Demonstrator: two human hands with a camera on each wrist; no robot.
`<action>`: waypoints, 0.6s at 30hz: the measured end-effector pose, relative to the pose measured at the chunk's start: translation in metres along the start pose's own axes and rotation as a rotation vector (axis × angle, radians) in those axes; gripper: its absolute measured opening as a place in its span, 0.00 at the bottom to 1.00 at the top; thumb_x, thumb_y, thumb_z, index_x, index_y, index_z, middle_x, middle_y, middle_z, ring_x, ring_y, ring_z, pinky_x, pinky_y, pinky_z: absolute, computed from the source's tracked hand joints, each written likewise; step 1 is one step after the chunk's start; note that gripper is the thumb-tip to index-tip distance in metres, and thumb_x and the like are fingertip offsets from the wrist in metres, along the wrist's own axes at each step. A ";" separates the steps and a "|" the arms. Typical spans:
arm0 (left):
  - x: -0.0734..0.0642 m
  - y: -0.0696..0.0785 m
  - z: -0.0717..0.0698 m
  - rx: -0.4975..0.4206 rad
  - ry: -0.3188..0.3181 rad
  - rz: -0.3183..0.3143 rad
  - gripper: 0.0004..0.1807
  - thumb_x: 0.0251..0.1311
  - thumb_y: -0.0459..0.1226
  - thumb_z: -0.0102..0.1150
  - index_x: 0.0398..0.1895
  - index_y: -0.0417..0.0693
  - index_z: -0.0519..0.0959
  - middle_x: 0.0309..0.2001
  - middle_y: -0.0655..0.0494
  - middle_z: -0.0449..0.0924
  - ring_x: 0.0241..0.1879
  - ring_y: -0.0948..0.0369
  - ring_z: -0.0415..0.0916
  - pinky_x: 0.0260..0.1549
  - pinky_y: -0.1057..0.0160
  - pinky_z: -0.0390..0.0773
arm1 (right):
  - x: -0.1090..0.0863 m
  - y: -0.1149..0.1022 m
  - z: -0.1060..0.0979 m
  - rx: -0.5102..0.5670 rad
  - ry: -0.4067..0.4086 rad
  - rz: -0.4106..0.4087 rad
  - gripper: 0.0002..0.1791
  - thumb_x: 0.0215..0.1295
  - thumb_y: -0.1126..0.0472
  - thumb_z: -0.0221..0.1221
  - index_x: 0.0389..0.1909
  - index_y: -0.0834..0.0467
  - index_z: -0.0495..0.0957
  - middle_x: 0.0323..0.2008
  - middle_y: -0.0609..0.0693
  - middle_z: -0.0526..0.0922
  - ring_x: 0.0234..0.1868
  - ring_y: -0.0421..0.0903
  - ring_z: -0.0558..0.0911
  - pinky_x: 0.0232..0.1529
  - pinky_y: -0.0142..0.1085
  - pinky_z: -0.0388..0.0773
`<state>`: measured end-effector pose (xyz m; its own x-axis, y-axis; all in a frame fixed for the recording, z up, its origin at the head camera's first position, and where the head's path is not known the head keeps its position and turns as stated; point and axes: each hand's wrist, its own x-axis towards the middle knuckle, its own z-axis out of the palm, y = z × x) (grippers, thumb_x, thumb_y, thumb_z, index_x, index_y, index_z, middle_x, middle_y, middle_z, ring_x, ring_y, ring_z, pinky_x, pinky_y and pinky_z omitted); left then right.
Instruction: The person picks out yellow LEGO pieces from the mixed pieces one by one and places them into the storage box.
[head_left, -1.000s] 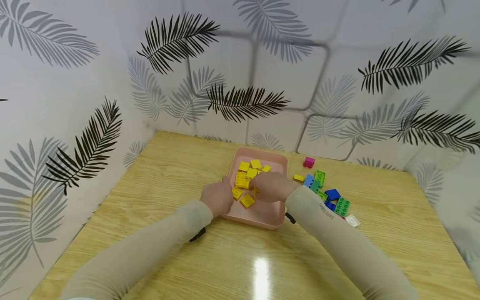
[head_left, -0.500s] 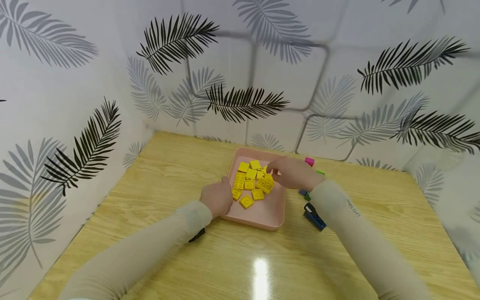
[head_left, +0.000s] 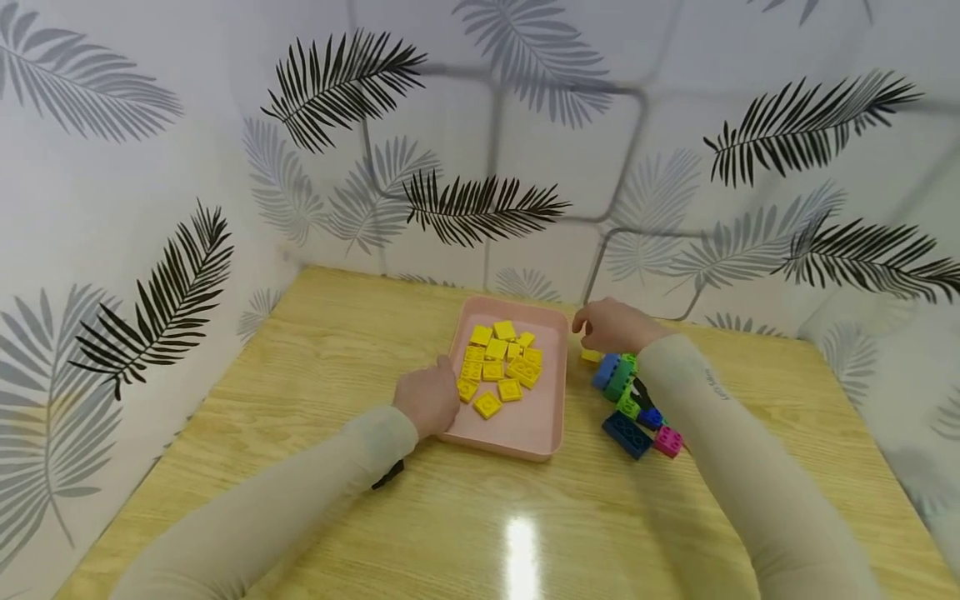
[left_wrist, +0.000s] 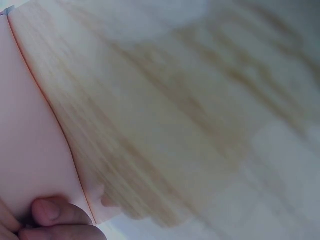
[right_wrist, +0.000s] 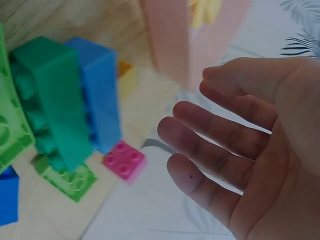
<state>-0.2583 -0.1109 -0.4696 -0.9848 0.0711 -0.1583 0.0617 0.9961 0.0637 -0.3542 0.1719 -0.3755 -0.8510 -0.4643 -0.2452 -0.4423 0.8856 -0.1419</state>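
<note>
My left hand (head_left: 427,400) grips the left side of a shallow pink tray (head_left: 521,429). In the left wrist view, its curled fingers (left_wrist: 60,212) are at the tray's wall. Several yellow toy building bricks (head_left: 493,371) lie in the tray, some studs up. Just past the tray's right rim, my right hand (head_left: 611,325) hovers with relaxed fingers and holds nothing; the right wrist view shows its bare palm. A single yellow brick (head_left: 592,356) lies on the table below it.
Right of the tray lie loose bricks: a blue one (head_left: 604,372), a teal-green one (head_left: 620,382), a dark blue one (head_left: 627,435), a pink one (head_left: 669,442) and light green ones. The right sleeve hides part of this pile. A patterned wall stands behind the wooden table (head_left: 360,350).
My right hand has moved right, from over the yellow bricks inside the tray to outside its right rim. The left hand keeps its hold on the tray.
</note>
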 end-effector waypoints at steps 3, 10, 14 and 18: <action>0.000 -0.001 -0.001 0.001 0.010 0.002 0.30 0.72 0.45 0.52 0.68 0.33 0.62 0.22 0.52 0.75 0.19 0.60 0.74 0.21 0.60 0.78 | 0.007 0.005 0.006 -0.005 -0.046 0.007 0.20 0.65 0.65 0.61 0.58 0.61 0.80 0.48 0.59 0.83 0.45 0.53 0.81 0.49 0.48 0.81; -0.005 -0.001 0.003 -0.008 0.051 0.032 0.22 0.71 0.43 0.52 0.58 0.35 0.68 0.19 0.54 0.73 0.17 0.61 0.73 0.16 0.61 0.75 | 0.014 0.017 0.030 -0.064 -0.056 -0.017 0.19 0.62 0.66 0.63 0.55 0.61 0.81 0.50 0.59 0.83 0.47 0.54 0.81 0.50 0.49 0.80; -0.005 -0.001 0.001 -0.032 0.050 0.029 0.21 0.72 0.42 0.51 0.57 0.35 0.68 0.20 0.54 0.73 0.17 0.61 0.72 0.16 0.62 0.74 | 0.018 0.020 0.036 -0.044 -0.065 -0.011 0.17 0.61 0.69 0.60 0.52 0.61 0.82 0.48 0.58 0.84 0.43 0.52 0.81 0.49 0.48 0.80; -0.003 -0.001 0.000 -0.038 0.040 0.022 0.24 0.72 0.42 0.51 0.62 0.34 0.66 0.21 0.53 0.74 0.18 0.60 0.73 0.17 0.61 0.75 | 0.021 0.021 0.041 -0.025 -0.075 0.004 0.16 0.60 0.72 0.59 0.48 0.60 0.83 0.46 0.55 0.84 0.40 0.50 0.80 0.48 0.47 0.80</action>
<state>-0.2550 -0.1121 -0.4687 -0.9890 0.0896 -0.1173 0.0775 0.9915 0.1041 -0.3701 0.1802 -0.4228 -0.8298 -0.4593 -0.3169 -0.4463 0.8872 -0.1170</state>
